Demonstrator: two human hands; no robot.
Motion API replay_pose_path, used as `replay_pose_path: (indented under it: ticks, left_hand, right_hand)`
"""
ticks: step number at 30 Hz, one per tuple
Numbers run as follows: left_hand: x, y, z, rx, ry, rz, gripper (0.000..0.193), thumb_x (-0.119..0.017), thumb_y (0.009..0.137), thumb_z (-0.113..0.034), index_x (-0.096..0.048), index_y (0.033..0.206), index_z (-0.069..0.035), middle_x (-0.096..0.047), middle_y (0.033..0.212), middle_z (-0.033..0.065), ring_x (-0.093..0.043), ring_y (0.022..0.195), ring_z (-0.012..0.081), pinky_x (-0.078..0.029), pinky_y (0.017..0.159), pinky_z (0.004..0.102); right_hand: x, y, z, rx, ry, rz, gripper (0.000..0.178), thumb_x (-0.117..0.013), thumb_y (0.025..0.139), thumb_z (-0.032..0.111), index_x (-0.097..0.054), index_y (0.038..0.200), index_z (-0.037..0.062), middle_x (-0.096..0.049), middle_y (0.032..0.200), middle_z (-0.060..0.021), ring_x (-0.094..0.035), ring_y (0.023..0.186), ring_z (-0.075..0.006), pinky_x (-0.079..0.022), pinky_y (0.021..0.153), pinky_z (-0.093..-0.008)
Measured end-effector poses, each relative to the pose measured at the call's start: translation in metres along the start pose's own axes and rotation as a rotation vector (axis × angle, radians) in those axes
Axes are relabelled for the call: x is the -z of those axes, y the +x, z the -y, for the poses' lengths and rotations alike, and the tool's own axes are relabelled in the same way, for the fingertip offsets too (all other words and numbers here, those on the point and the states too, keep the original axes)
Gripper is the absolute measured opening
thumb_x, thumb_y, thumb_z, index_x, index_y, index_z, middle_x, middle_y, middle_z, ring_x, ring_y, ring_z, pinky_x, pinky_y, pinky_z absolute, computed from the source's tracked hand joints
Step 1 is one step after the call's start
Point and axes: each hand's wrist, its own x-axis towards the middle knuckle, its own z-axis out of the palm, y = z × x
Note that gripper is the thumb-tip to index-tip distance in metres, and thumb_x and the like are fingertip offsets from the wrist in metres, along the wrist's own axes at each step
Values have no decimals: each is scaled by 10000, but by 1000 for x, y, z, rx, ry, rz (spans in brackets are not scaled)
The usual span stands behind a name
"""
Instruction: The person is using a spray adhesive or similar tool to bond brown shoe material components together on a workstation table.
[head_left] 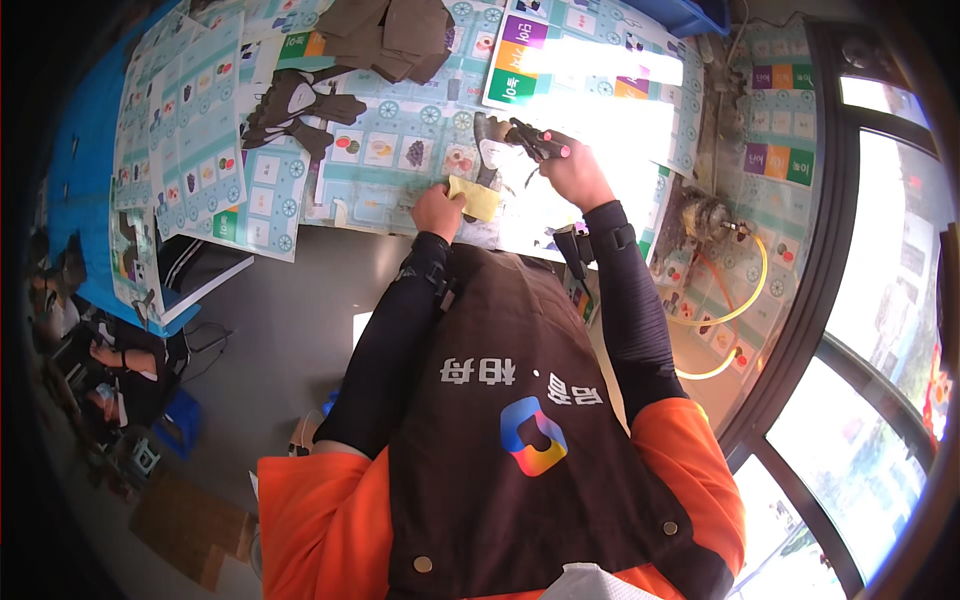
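My left hand (438, 212) rests at the table's near edge, its fingers closed on a yellow piece (478, 200) of cloth or paper. Farther right, my right hand (580, 180) is wrapped round a dark tool with a pink end (545, 146); glare and its small size hide what kind it is. Close to the tool's tip lies a dark brown cut piece (486, 130) with a pale patch, just beyond the yellow piece. Similar dark cut pieces with pale patches (300, 108) lie to the left, apart from both hands.
Printed sheets (200, 130) cover the table. A stack of brown pieces (385, 38) sits at the back, near a blue bin (690, 14). To the right are a round metal part (705, 216) with a yellow hose (766, 270) and a window frame (795, 300). Another person's arm (128, 358) shows at left.
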Motion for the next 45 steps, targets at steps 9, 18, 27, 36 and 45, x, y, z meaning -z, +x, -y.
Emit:
replay_pose_path:
  ticks: [9,18,27,36,45]
  left_hand:
    - [-6,2,4,-40,-17,-77,293,-665,699,-310,-651,802,-36,-646,765,145,-610,734,338,-463,644,411]
    - [-6,4,4,-2,4,-7,300,-655,699,-317,-650,846,-56,-652,826,134,-614,800,323,-456,696,421]
    - [-6,2,3,-26,-18,-36,286,-659,698,-303,-654,823,-46,-647,786,143,-612,757,330,-457,669,413]
    - [-2,0,-2,-45,-17,-27,272,-660,714,-292,-650,825,-44,-646,791,145,-610,757,332,-459,662,410]
    - [87,4,2,23,-79,-239,250,-648,768,-271,-622,832,-30,-642,751,143,-613,700,313,-461,656,389]
  right_hand:
    - [6,-5,-2,14,-42,87,243,-506,686,93,-597,906,41,-598,784,-230,-568,766,-408,-461,686,-442]
    - [7,-8,-5,56,-110,121,274,-524,677,59,-601,939,33,-595,764,-209,-573,706,-370,-466,656,-406]
    - [6,-10,-3,32,-100,147,247,-493,678,58,-598,900,36,-587,799,-238,-557,770,-416,-459,676,-441]
    - [3,-12,-26,120,-97,93,218,-535,669,22,-592,879,9,-580,644,-138,-560,581,-264,-459,576,-348]
    - [41,-82,-139,-334,-81,-215,352,-491,743,71,-467,1088,10,-570,906,-263,-550,856,-427,-446,756,-440]
